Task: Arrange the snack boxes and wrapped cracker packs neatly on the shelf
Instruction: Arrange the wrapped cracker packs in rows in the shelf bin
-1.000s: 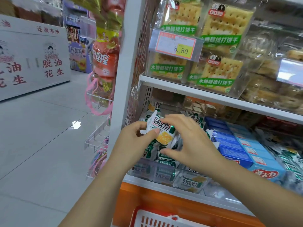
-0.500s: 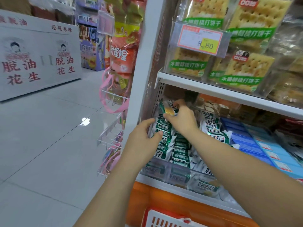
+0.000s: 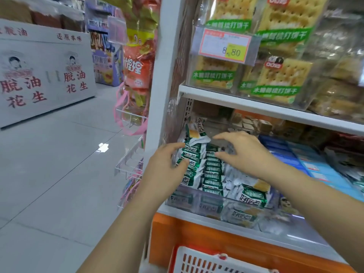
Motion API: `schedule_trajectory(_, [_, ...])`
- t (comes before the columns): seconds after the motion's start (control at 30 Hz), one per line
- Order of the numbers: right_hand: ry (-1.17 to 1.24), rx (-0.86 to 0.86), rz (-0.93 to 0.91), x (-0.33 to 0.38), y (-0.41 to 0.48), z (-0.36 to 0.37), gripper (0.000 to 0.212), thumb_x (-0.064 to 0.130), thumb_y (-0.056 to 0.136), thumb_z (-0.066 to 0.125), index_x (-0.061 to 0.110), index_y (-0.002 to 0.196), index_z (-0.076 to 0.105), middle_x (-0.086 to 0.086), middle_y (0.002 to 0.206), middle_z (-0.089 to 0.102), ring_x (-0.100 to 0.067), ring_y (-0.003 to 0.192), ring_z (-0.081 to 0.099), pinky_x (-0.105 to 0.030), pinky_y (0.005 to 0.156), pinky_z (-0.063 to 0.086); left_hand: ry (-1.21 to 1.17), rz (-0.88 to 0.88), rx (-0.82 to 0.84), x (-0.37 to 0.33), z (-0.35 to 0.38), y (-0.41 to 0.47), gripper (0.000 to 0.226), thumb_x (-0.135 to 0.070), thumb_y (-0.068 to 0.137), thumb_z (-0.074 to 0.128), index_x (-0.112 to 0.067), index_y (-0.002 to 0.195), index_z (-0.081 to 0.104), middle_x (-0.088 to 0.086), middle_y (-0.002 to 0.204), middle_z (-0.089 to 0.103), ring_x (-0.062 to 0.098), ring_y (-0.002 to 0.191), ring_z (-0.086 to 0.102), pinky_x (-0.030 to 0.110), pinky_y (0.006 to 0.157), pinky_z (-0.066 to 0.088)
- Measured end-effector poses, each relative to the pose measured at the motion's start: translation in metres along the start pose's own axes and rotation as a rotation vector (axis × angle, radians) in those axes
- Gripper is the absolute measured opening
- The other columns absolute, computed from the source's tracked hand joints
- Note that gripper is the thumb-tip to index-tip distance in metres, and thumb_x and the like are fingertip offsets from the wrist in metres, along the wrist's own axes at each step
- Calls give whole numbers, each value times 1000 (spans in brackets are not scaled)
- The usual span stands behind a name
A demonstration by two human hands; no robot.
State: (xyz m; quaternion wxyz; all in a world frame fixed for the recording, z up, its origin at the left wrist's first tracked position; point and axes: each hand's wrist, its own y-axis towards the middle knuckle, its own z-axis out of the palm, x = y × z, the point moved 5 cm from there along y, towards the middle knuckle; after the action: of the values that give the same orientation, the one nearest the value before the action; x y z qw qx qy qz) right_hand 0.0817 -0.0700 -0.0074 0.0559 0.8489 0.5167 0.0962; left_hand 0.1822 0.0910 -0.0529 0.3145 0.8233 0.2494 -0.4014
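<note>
At the left end of the lower shelf [image 3: 307,243], your left hand [image 3: 167,170] rests with relaxed fingers against the rows of green-and-white wrapped cracker packs [image 3: 213,174]. Your right hand [image 3: 243,154] hovers above them, fingers spread, holding nothing. Behind them one tilted pack [image 3: 196,131] leans; blue snack boxes [image 3: 307,160] lie to the right.

Cracker packs [image 3: 213,168] under left hand [image 3: 163,170] and right hand [image 3: 248,152]: glossy, crinkled plastic film. Guard strip [image 3: 212,203] below them: clear smooth plastic (packs show through). Floor [image 3: 59,164] left of left hand: polished, reflective tile.
</note>
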Motion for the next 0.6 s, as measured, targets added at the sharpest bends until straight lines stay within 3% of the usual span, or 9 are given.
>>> schedule_trajectory(0.2, [-83,16,-89,-45,-79,9,52,46,93,50,30,141,40,5,152,32,-17,139,27,-33,114,15,126,195,66,-28,17,-8,31,-22,91,61,-27,121,60,-13,123,52,-6,110,41,12,95,26])
schedule_trajectory(0.37, [-24,-19,-134,-64,-90,32,56,41,94,49,33,146,29,6,156,22,-18,145,16,-43,117,8,209,190,253,-41,37,-2,22,-23,91,62,-28,112,65,-17,110,60,-2,102,55,15,90,40])
schedule_trajectory(0.5, [0,-96,-147,-68,-94,43,59,50,91,37,31,146,29,4,155,26,-20,144,19,-44,117,8,365,159,489,-52,53,25,17,-23,88,66,-22,104,69,-19,95,64,-12,80,59,1,69,42])
schedule_trajectory(0.6, [10,-116,-151,-70,-93,45,61,52,89,29,31,146,30,4,155,25,-17,144,17,-38,116,1,529,110,748,-50,76,39,18,-25,86,69,-23,104,70,-23,83,61,-14,66,58,3,63,44])
